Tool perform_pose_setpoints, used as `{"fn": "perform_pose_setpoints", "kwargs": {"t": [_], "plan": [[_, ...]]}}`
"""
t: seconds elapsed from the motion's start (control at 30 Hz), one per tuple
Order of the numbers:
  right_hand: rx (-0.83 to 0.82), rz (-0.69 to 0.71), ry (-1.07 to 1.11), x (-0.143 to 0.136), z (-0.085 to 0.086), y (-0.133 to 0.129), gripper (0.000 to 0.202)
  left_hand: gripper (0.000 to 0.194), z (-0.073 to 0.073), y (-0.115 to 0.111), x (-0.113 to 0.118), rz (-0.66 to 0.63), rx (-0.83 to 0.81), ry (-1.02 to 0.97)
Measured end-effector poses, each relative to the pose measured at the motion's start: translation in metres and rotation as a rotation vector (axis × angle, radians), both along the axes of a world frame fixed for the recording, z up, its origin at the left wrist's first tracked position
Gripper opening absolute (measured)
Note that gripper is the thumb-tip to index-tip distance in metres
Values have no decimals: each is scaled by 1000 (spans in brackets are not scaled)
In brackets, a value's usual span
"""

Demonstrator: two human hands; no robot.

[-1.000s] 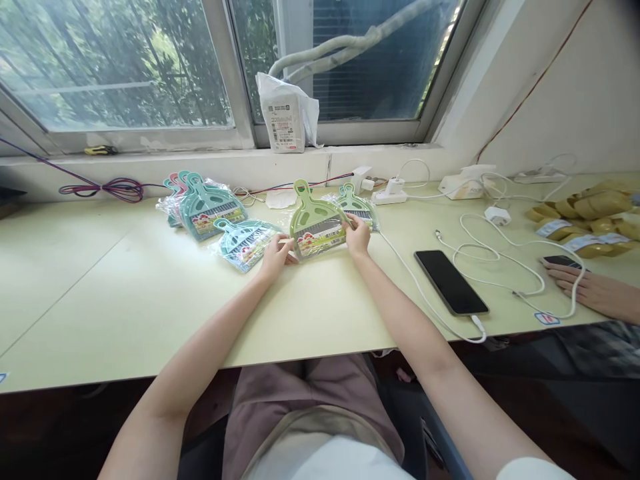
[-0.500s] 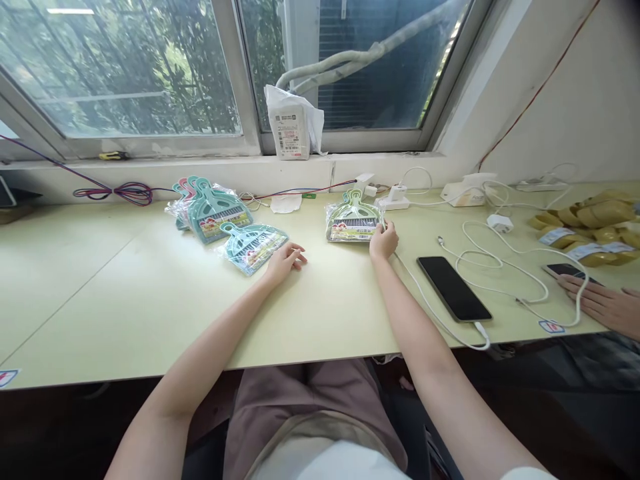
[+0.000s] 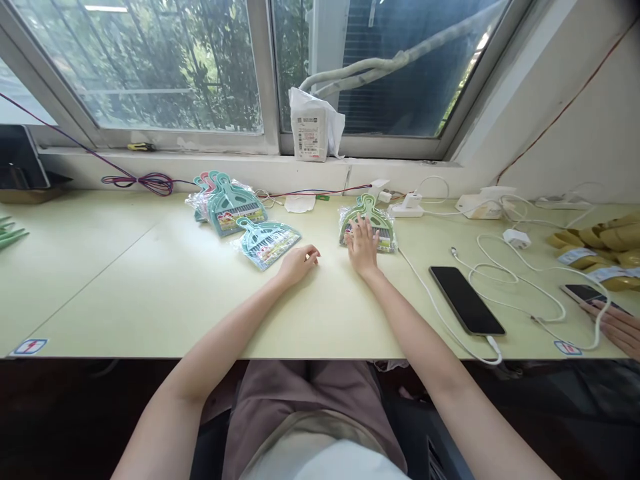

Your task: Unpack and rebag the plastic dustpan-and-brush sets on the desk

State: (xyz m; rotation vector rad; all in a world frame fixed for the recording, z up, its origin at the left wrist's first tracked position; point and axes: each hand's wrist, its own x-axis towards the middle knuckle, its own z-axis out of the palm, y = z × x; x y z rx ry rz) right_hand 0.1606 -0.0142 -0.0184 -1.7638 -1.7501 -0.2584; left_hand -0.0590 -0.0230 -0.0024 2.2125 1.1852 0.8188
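Note:
My right hand (image 3: 363,248) lies with spread fingers on the front of a bagged green dustpan-and-brush set (image 3: 384,230), near the back of the table. My left hand (image 3: 299,263) rests on the tabletop with loosely curled fingers that stand a little apart, and nothing shows in it. Just behind and left of it is a bagged blue dustpan set (image 3: 270,243), lying at a slant. Farther back on the left, several bagged sets overlap in a pile (image 3: 233,208), teal in front, with a pink handle among them.
A black phone (image 3: 465,299) on a white cable lies right of my right arm. White chargers and looped cables (image 3: 517,239) cover the right side, near yellow bundles (image 3: 615,250) and another person's hand (image 3: 620,327) on a phone. A packet (image 3: 311,133) stands on the sill.
My right hand has moved from the right edge of the green set onto its front, and its fingers have spread. My left hand stays beside the blue set. The camera view has shifted left.

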Motion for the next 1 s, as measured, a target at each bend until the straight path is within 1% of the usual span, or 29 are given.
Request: {"fn": "perform_pose_setpoints", "kwargs": {"t": [0.07,0.1,0.2,0.27,0.37,0.43,0.5,0.57,0.63,0.73,0.87,1.0], "plan": [[-75,52,-19,-2,-4,3,54,22,1,1,-1,87,81,57],[-104,54,-7,-1,-6,5,55,22,2,2,-3,142,115,76],[-176,-12,96,9,-10,15,59,22,7,8,-13,311,179,88],[-230,-55,156,18,-13,24,63,21,12,16,-25,425,195,67],[-285,-61,128,29,-16,38,66,20,16,30,-49,606,218,68],[-304,-45,86,35,-19,47,66,28,14,41,-66,744,215,82],[-318,-33,52,41,-20,55,66,38,8,51,-82,866,174,64],[-331,-31,19,46,-21,62,66,43,0,59,-94,945,104,33],[-349,-39,-17,51,-22,69,67,44,-8,66,-102,978,32,12],[-373,-47,-48,57,-22,81,67,44,-15,71,-105,959,-15,25],[-371,-40,-33,62,-22,94,69,41,-16,72,-101,891,-6,90],[-352,-27,-16,64,-23,103,70,41,-16,70,-97,861,12,100]]}}
